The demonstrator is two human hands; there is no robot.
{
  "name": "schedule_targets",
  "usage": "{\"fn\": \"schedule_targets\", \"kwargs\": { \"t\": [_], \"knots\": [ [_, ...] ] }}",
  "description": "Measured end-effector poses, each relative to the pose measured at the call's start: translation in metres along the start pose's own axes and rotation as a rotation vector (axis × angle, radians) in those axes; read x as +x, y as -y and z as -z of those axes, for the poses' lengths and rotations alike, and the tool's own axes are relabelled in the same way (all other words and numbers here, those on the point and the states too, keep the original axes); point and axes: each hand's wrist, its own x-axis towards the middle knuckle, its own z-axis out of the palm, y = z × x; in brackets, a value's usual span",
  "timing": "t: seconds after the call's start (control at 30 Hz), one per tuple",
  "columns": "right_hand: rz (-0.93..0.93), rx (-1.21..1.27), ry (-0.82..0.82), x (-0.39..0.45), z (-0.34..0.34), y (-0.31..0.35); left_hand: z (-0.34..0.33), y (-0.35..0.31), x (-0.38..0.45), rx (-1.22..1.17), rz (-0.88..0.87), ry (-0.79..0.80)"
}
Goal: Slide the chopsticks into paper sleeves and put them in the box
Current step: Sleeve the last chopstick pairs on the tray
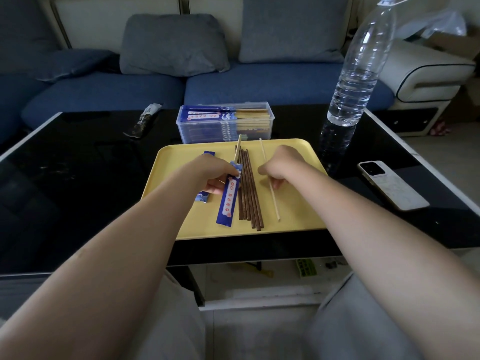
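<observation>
My left hand (211, 174) grips a blue paper sleeve (229, 197) over the yellow tray (179, 206). A pale chopstick (237, 148) sticks out of the sleeve's far end. My right hand (279, 166) pinches a second pale chopstick (271, 193) that lies lengthwise on the tray's right part. Several dark brown chopsticks (248, 193) lie bunched between my hands. Another blue sleeve (204, 196) lies partly hidden under my left hand. Behind the tray stands the clear plastic box (226, 122) holding several sleeved chopsticks.
A tall water bottle (355, 74) stands at the right on the black table (78, 183). A phone (389, 184) lies right of the tray. A dark wrapper (144, 120) lies at the back left. A blue sofa sits beyond the table.
</observation>
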Motion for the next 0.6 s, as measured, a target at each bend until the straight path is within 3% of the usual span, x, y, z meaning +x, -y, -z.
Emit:
{"fn": "schedule_targets", "kwargs": {
  "t": [0.33,0.6],
  "knots": [
    [0.174,0.182,0.032,0.005,0.009,-0.013,0.000,0.001,0.000,0.020,0.009,-0.021],
    [0.354,-0.004,-0.296,0.010,0.015,-0.015,0.002,0.002,0.001,-0.001,-0.005,-0.017]
  ]
}}
